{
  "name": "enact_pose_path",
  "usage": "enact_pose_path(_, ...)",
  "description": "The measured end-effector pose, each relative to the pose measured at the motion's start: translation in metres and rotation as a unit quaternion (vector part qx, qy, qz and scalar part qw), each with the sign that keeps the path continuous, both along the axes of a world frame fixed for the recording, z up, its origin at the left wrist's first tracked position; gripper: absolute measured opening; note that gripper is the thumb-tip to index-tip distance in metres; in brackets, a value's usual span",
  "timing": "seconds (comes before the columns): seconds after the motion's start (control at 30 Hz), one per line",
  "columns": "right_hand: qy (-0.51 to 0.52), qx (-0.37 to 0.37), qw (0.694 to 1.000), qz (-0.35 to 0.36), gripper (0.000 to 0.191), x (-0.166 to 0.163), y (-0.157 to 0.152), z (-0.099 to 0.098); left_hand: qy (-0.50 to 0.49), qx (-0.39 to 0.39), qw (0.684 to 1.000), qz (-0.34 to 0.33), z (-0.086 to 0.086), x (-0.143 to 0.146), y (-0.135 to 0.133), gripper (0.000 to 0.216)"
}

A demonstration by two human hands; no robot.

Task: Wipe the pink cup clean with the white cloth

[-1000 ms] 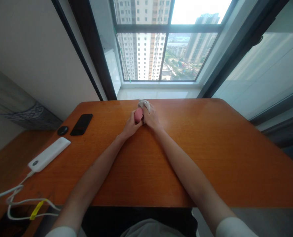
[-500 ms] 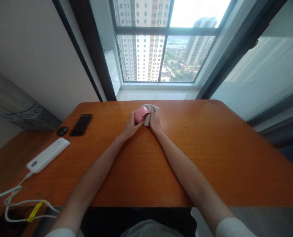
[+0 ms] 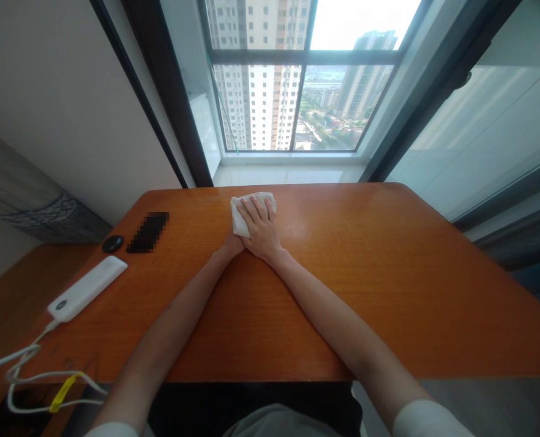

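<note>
A pale grey-white cloth point(image 3: 240, 221) is draped at the far middle of the desk, over something raised. My right hand point(image 3: 261, 230) presses on top of it, fingers spread and bent over the cloth. My left hand point(image 3: 233, 243) is at the cloth's near left side; only its wrist and heel show, and its fingers are hidden under the cloth and my right hand. The glossy pink rounded object that my left hand held half a second ago is out of sight behind the cloth and hands.
The wooden desk point(image 3: 388, 291) stands before a window point(image 3: 304, 91). At its left lie a white power strip point(image 3: 88, 288) with cables point(image 3: 24, 364) and a yellow tag point(image 3: 64, 391), a black round item point(image 3: 113, 244) and a blurred-out dark rectangle point(image 3: 148, 232).
The cloth and my right hand have moved left, over the pink object, which no longer shows. My right hand has turned palm-down with its fingers spread. My left hand is now mostly covered.
</note>
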State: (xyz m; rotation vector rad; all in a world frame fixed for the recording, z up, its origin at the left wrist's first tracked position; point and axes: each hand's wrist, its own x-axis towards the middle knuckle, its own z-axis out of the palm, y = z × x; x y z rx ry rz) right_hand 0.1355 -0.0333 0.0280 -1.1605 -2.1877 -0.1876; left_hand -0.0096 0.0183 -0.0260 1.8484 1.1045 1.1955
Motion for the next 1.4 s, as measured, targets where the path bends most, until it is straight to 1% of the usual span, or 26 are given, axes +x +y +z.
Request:
enact_pose_path(0.07, 0.001, -0.010, 1.000, -0.018, 0.076, -0.003, 0.001, 0.002, -0.009, -0.013, 1.000, 0.016, 0.000, 0.001, 0.001, 0.076)
enact_pose_path(0.13, 0.003, -0.023, 0.999, -0.026, 0.076, -0.003, 0.002, 0.007, -0.016, -0.012, 1.000, 0.018, 0.003, 0.001, 0.002, 0.070)
enact_pose_path(0.33, 0.007, -0.046, 0.997, -0.058, 0.077, -0.004, 0.005, 0.023, -0.041, 0.044, 0.997, -0.038, 0.013, 0.003, -0.002, 0.057)
enact_pose_path(0.47, 0.015, -0.045, 0.996, -0.075, 0.069, -0.003, 0.007, 0.028, -0.034, 0.060, 0.997, -0.038, 0.013, 0.006, -0.001, 0.053)
enact_pose_path(0.6, 0.027, -0.049, 0.994, -0.091, 0.061, -0.002, 0.012, 0.031, -0.016, 0.060, 0.998, -0.018, 0.013, 0.007, -0.002, 0.058)
enact_pose_path(0.8, 0.074, -0.062, 0.990, -0.104, 0.051, 0.002, 0.020, 0.036, 0.018, 0.019, 1.000, 0.008, 0.017, 0.006, -0.007, 0.073)
enact_pose_path(0.93, 0.133, -0.096, 0.980, -0.109, 0.047, 0.009, 0.027, 0.037, 0.019, 0.015, 1.000, 0.007, 0.015, 0.004, -0.008, 0.083)
enact_pose_path(1.1, 0.232, -0.130, 0.959, -0.095, 0.046, 0.019, 0.037, 0.030, 0.037, 0.031, 0.999, 0.016, 0.017, 0.005, -0.012, 0.075)
enact_pose_path(1.17, 0.271, -0.143, 0.947, -0.101, 0.046, 0.021, 0.041, 0.025, 0.043, 0.031, 0.998, 0.024, 0.018, 0.006, -0.014, 0.071)
enact_pose_path(1.23, 0.323, -0.178, 0.921, -0.123, 0.046, 0.025, 0.044, 0.018, 0.051, 0.029, 0.998, 0.033, 0.019, 0.007, -0.015, 0.069)
enact_pose_path(1.33, 0.401, -0.254, 0.862, -0.177, 0.053, 0.035, 0.048, 0.004, 0.058, 0.030, 0.997, 0.043, 0.018, 0.007, -0.015, 0.068)
enact_pose_path(1.37, 0.415, -0.267, 0.850, -0.186, 0.056, 0.039, 0.049, -0.001, 0.061, 0.029, 0.997, 0.045, 0.018, 0.007, -0.015, 0.069)
enact_pose_path(1.4, 0.423, -0.268, 0.846, -0.183, 0.057, 0.043, 0.049, -0.005, 0.064, 0.026, 0.997, 0.045, 0.018, 0.007, -0.015, 0.070)
